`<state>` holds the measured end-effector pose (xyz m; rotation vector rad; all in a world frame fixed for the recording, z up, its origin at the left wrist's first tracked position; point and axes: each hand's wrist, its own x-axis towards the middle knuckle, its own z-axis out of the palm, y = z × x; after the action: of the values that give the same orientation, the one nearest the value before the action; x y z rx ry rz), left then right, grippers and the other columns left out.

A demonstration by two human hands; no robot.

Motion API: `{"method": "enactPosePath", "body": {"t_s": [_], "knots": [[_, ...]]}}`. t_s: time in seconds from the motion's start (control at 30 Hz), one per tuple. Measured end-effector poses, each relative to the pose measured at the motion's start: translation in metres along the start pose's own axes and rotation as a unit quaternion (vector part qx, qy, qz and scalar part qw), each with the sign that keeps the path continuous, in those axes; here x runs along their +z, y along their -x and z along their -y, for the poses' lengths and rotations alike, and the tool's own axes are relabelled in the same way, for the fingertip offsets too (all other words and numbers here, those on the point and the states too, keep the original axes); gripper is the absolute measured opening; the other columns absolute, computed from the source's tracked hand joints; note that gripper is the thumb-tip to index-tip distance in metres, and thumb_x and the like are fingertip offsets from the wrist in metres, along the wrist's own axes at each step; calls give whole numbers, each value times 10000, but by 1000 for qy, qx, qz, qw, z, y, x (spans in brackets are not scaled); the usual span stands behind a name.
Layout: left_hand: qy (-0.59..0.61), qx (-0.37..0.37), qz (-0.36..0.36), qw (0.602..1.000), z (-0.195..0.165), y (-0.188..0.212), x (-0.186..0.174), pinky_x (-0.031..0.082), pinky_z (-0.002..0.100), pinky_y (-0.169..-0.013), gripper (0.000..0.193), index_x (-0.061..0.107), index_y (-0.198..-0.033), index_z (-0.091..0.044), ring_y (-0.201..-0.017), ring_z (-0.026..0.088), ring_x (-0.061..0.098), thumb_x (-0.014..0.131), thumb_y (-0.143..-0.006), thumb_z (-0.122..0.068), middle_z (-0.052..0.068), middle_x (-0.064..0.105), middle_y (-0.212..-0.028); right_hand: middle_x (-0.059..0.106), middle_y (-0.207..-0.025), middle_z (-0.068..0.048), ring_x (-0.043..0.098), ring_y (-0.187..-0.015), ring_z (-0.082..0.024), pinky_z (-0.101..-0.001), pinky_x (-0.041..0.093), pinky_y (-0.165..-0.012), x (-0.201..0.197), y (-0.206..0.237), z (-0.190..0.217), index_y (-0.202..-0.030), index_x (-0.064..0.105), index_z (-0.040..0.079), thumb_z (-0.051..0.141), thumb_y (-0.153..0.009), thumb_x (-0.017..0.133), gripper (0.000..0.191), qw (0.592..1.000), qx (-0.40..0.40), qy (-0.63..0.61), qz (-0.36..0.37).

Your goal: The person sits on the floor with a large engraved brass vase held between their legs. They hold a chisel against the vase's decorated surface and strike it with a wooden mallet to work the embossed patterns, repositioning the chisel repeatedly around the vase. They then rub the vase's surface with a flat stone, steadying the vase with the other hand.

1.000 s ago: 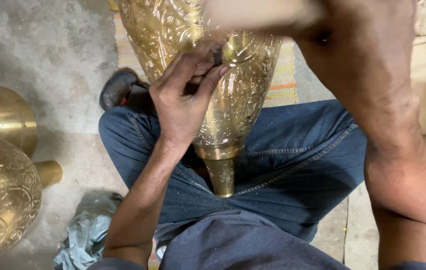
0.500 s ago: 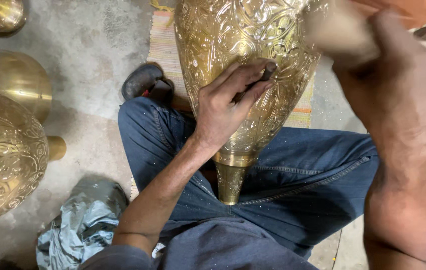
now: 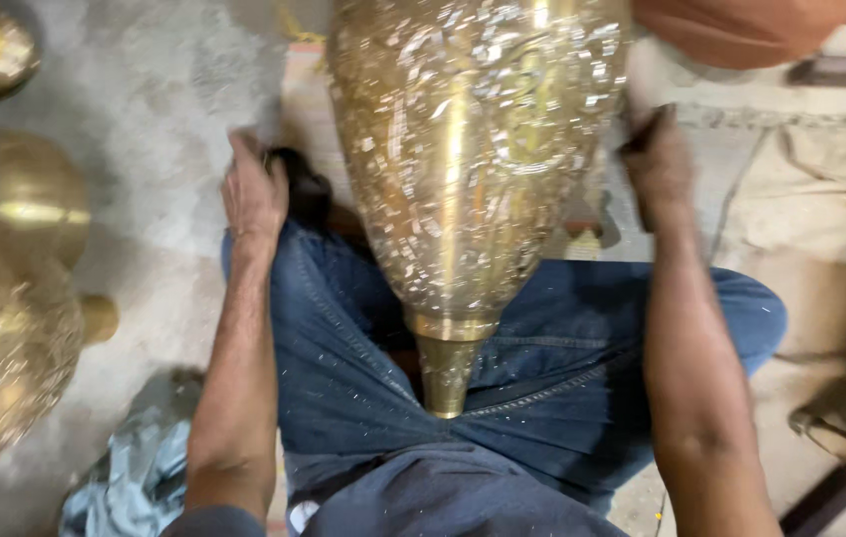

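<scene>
One large engraved brass vessel (image 3: pixel 473 169), teardrop-shaped and tapering to a narrow neck, fills the upper middle of the frame, its neck pointing down into the lap of the seated person in blue jeans (image 3: pixel 532 398). It leans away over the crossed legs, with the neck end wedged between the thighs. The concrete floor (image 3: pixel 145 119) runs across the left side of the frame. At the left edge lie more rounded brass vessels (image 3: pixel 5 338), one engraved, one plain above it, and a third in the upper left corner. A crumpled grey-blue cloth (image 3: pixel 135 467) sits at the lower left, just beside the left knee. An orange rounded object (image 3: pixel 741 30) shows at the upper right.

The left hand (image 3: pixel 254 194) is apart from the vessel, lying on the left knee near a dark shoe, fingers loosely spread and holding nothing that can be made out. The right hand (image 3: pixel 657 164) is at the vessel's right flank; the blur hides whether its fingers press the metal or grip anything.

The vessel looks heavy, rigid and smooth-slippery where polished, though the engraving should give some purchase. The wide belly wants two palms on opposite sides, with the neck as a pivot; thin sheet brass would likely dent if dropped.
</scene>
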<state>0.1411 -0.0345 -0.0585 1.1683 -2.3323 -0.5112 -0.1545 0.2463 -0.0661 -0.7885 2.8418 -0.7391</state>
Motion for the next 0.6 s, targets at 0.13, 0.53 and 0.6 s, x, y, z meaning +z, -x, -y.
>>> {"method": "enactPosePath", "body": {"t_s": [0.13,0.53,0.6], "knots": [[-305,-23,216,927,-11,1,15,578,494,-853,606,732,-1053,-20,-1014,422,693,763,-851,-590,259,725,-1046,681,-1193,-236,655,-1084,-457,-565,523,-915,15,5,14,-1276,522,54,255,-831,836,580,991,36,92,90],[76,11,-14,997,-39,15,-30,574,492,-804,344,711,-1166,22,-927,402,741,698,-1036,-297,231,749,-1063,650,-1350,-140,622,-1256,-286,-426,557,-1100,-26,14,14,-1394,566,76,64,-1009,814,458,967,-171,-109,-155],[165,10,27,986,-65,16,-49,578,447,-802,393,692,-1216,0,-907,324,757,651,-1074,-364,186,752,-1122,613,-1439,-106,603,-1386,-237,-410,523,-1175,-44,23,22,-1474,508,63,149,-1121,820,479,937,-262,-170,-158]]}}
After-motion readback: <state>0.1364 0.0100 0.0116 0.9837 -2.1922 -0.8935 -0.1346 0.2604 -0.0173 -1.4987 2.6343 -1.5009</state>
